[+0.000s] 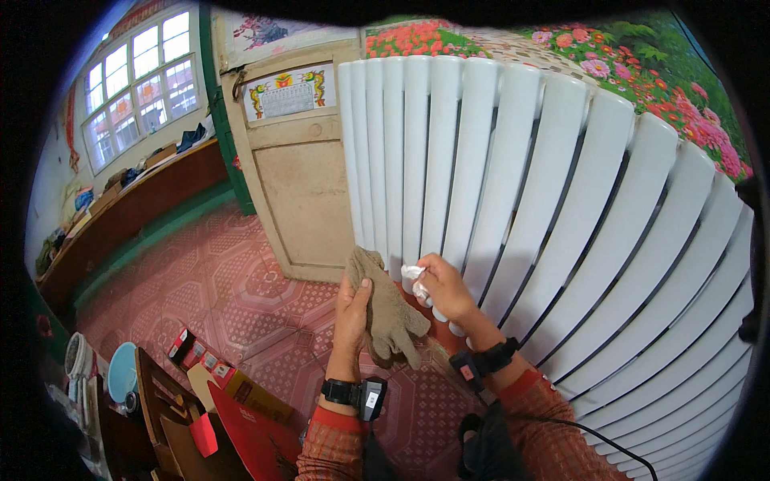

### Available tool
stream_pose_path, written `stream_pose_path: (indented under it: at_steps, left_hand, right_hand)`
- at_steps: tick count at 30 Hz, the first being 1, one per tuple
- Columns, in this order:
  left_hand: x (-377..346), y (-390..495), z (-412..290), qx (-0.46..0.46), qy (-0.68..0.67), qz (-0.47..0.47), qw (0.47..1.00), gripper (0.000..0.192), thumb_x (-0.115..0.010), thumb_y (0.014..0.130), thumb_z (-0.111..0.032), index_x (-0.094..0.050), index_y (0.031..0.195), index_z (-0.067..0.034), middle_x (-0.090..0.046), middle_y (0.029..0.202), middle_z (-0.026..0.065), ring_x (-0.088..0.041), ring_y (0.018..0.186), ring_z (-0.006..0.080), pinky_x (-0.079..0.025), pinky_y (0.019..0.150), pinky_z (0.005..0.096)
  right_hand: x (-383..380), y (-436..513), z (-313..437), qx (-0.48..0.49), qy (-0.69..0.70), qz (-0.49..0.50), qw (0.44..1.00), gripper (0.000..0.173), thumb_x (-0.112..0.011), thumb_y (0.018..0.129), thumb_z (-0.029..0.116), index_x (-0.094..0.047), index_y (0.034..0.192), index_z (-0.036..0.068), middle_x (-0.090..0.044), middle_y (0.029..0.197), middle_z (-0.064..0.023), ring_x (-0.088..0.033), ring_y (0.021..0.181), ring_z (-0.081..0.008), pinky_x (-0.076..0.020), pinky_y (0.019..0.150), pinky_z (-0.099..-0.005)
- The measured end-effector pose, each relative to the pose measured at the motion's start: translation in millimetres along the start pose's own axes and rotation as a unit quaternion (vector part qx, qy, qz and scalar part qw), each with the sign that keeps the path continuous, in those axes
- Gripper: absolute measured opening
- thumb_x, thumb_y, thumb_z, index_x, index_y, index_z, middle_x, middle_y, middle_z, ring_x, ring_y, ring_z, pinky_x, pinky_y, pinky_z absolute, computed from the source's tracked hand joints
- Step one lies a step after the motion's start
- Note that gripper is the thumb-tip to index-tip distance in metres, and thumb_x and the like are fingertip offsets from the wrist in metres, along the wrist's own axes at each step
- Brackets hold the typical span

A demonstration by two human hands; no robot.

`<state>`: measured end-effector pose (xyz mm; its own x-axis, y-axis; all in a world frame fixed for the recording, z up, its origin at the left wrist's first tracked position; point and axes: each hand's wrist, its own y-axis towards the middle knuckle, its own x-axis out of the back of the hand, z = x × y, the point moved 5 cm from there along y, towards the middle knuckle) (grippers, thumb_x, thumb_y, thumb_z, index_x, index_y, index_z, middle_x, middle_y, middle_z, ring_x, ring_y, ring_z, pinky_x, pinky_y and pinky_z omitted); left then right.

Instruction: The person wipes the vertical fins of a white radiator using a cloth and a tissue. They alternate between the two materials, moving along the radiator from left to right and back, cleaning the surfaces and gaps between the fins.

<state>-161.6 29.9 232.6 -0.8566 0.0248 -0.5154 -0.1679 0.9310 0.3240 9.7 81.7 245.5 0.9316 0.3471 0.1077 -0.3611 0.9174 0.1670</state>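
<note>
My left hand [353, 306] grips a pair of worn grey-brown work gloves [390, 312] by the cuff end, thumb on top, with the glove fingers hanging down to the right. Close beside it on the right, my right hand [444, 287] is closed on a crumpled white tissue or cloth [415, 278], part of which sticks out at the fingers. Both hands are in front of the lower part of a white column radiator [481, 180]. A black band with a small device sits on each wrist.
A cream wooden door [304, 198] stands left of the radiator. At the lower left are a cardboard box [258, 394], a red sheet [249, 427], a light-blue basin [123, 371] and wooden furniture [150, 403]. A long ledge [144, 192] with clutter runs below the window. A black cable [577, 424] crosses at the lower right.
</note>
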Motion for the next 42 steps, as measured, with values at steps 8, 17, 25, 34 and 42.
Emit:
stream_pose_path:
  at_steps: [8, 17, 25, 34, 42]
  left_hand:
    - [4.3, 6.2, 6.7, -0.083, 0.136, 0.014, 0.987, 0.039, -0.047, 0.102, -0.011, -0.043, 0.139, -0.002, -0.054, 0.127, 0.0065, -0.052, 0.109, 0.0154, -0.043, 0.095, 0.0294]
    - [59.5, 14.8, 6.5, -0.061, 0.473, -0.147, 0.867, 0.032, -0.056, 0.098, -0.021, -0.053, 0.119, 0.004, -0.061, 0.103, 0.0153, -0.056, 0.092, 0.0198, -0.047, 0.079, 0.0338]
    - [14.2, 1.5, -15.2, -0.193, 0.319, -0.020, 0.928, 0.043, -0.062, 0.094, -0.018, -0.050, 0.131, 0.000, -0.061, 0.116, 0.0129, -0.057, 0.104, 0.0209, -0.046, 0.090, 0.0326]
    - [6.5, -2.4, 0.1, 0.124, 0.017, 0.088, 0.988, 0.038, -0.064, 0.095, -0.020, -0.055, 0.127, -0.001, -0.064, 0.114, 0.0064, -0.061, 0.099, 0.0143, -0.051, 0.087, 0.0304]
    - [19.0, 7.8, 3.8, 0.071, -0.173, -0.046, 0.981, 0.036, -0.060, 0.097, -0.021, -0.053, 0.129, -0.006, -0.062, 0.119, 0.0072, -0.061, 0.104, 0.0200, -0.053, 0.088, 0.0359]
  right_hand:
    - [-26.9, -28.9, 16.7, 0.115, -0.225, -0.036, 0.967, 0.021, -0.063, 0.090, 0.019, -0.063, 0.094, -0.002, -0.062, 0.087, -0.0208, -0.060, 0.080, -0.0327, -0.0453, 0.073, -0.0388]
    - [-11.9, -2.5, 48.4, 0.026, -0.034, 0.033, 0.999, 0.017, -0.052, 0.101, 0.022, -0.054, 0.095, 0.006, -0.047, 0.074, 0.0052, -0.044, 0.060, -0.0025, -0.0384, 0.052, -0.0192]
    - [-28.7, 12.1, 69.1, 0.007, 0.126, 0.104, 0.986, 0.021, -0.050, 0.102, 0.026, -0.052, 0.094, 0.007, -0.048, 0.075, 0.0056, -0.038, 0.056, 0.0002, -0.0300, 0.045, -0.0159]
    - [-27.4, 42.2, 46.7, -0.039, 0.123, 0.103, 0.986, 0.023, -0.053, 0.100, 0.028, -0.056, 0.098, 0.005, -0.055, 0.078, 0.0039, -0.042, 0.057, -0.0006, -0.0316, 0.045, -0.0166]
    - [-33.2, 33.4, 23.7, 0.058, -0.074, -0.053, 0.994, 0.022, -0.057, 0.097, 0.020, -0.066, 0.108, 0.002, -0.058, 0.073, 0.0032, -0.049, 0.053, -0.0051, -0.0399, 0.048, -0.0205]
